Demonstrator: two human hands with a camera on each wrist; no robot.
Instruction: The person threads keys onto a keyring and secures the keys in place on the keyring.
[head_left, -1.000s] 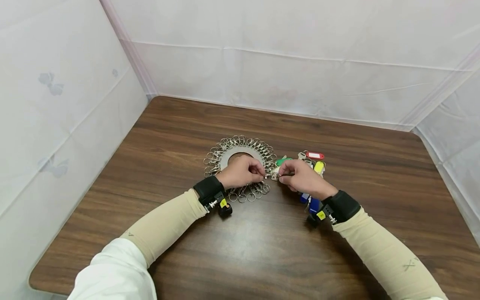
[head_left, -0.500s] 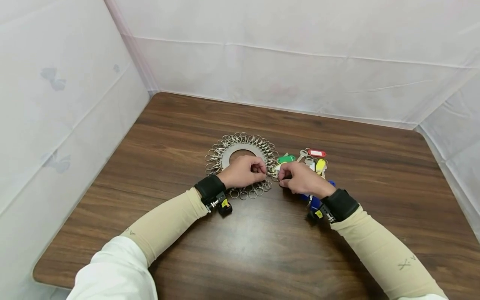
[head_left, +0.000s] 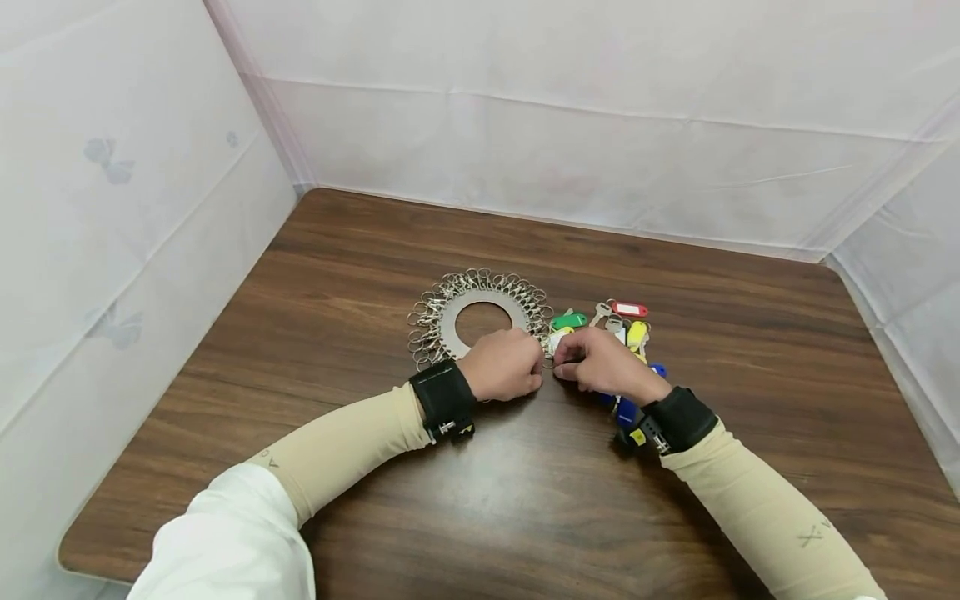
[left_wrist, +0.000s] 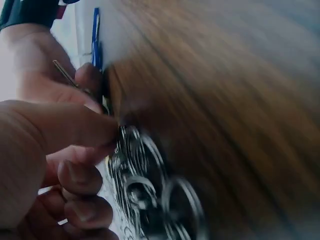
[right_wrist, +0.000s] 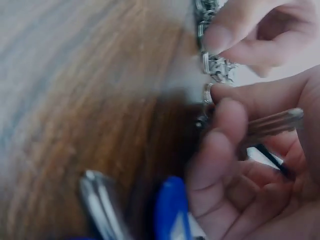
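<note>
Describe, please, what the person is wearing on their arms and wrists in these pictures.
Both forearms are covered by snug beige sleeves; the right sleeve bears a small dark X-like mark, the left sleeve a small dark mark near the elbow. A white upper sleeve shows above the left one. Each wrist carries a black strap, the left strap and right strap, with small metal and yellow fittings. The left hand and right hand are bare.
</note>
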